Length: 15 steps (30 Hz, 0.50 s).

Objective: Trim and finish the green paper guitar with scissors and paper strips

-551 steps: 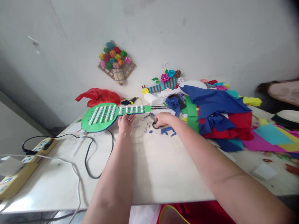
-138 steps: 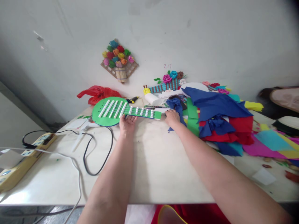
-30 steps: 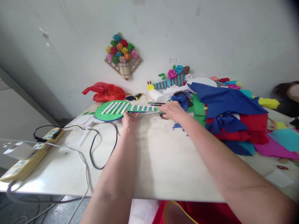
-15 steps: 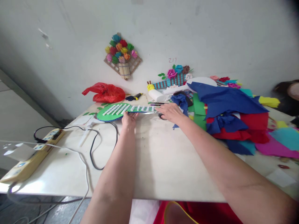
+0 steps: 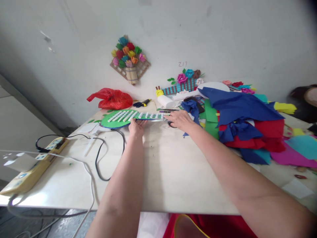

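A green paper guitar (image 5: 112, 120) with white strips across it lies tilted at the far side of the table (image 5: 173, 172). My left hand (image 5: 137, 127) grips its neck from the near side, fingers curled under the edge. My right hand (image 5: 179, 119) is closed at the end of the neck, over the black handle of a pair of scissors (image 5: 170, 124). A thin grey blade runs along under the neck. Blue paper scraps (image 5: 185, 134) lie just beside my right hand.
A heap of coloured paper (image 5: 237, 115) fills the right side. Far back lie a red plastic bag (image 5: 111, 98), a white roll (image 5: 165, 100) and a black-and-yellow tool (image 5: 142, 103). A power strip (image 5: 32, 165) and black cable (image 5: 99, 158) lie left. Another person (image 5: 305, 99) is at the right edge.
The guitar has tipped flatter, so I see it more edge-on, and its body has shifted slightly left. Both hands stay at the neck.
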Tool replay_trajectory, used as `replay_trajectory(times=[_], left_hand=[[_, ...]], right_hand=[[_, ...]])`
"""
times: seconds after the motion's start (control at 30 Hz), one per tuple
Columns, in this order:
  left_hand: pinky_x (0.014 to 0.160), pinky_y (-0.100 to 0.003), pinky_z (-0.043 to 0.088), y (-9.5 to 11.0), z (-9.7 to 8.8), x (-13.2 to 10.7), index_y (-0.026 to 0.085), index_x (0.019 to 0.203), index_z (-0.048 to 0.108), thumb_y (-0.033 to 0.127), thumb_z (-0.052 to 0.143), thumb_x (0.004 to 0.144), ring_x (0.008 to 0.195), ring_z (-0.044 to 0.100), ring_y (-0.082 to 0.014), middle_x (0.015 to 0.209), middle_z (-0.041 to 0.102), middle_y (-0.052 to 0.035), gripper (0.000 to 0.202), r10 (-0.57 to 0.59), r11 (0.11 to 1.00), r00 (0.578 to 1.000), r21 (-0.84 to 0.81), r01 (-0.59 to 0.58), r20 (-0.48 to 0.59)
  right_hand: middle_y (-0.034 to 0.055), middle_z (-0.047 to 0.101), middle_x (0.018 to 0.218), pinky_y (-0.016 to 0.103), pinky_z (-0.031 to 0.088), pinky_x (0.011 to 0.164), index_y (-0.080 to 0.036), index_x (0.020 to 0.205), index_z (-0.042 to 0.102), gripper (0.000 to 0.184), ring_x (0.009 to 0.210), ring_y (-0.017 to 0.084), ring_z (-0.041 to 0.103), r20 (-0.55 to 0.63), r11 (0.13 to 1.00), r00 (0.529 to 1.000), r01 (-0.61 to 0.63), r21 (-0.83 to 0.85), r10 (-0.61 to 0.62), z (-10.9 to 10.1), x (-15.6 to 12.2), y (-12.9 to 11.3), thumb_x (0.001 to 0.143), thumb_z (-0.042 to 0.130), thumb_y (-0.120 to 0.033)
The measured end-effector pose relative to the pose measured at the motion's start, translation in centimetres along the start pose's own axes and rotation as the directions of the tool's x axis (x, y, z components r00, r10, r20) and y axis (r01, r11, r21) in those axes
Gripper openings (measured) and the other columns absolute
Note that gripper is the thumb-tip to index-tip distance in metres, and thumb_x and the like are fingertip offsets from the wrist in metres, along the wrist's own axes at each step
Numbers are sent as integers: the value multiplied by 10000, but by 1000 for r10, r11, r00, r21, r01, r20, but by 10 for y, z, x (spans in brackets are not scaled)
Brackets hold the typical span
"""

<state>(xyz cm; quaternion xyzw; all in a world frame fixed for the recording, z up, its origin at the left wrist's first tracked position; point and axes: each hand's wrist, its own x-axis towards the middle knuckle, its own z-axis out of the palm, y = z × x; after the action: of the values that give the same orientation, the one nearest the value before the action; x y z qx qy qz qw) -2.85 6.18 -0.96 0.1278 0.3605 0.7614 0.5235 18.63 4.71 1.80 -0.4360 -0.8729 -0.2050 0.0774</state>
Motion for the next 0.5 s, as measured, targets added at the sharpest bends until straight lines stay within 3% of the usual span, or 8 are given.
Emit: replay_trajectory(times=[0.27, 0.5], left_hand=[[703, -383, 527, -1, 1, 1, 121, 1141, 423, 196, 382, 833, 934, 613, -258, 1074, 575, -185, 320, 7, 999, 1000, 33, -7, -13], [690, -392, 528, 0, 1, 1, 112, 1159, 409, 200, 371, 837, 909, 622, -263, 1058, 579, -192, 336, 14, 999, 1000, 42, -13, -22]], right_hand=[[52, 640, 961, 277, 284, 591, -277, 1135, 555, 372, 801, 200, 567, 45, 1000, 999, -19, 18, 18, 6, 0, 2, 774, 492, -341], [47, 650, 931, 271, 274, 585, -273, 1165, 535, 394, 818, 194, 573, 14, 999, 1000, -2, 32, 2, 10, -1, 3, 781, 490, -349]])
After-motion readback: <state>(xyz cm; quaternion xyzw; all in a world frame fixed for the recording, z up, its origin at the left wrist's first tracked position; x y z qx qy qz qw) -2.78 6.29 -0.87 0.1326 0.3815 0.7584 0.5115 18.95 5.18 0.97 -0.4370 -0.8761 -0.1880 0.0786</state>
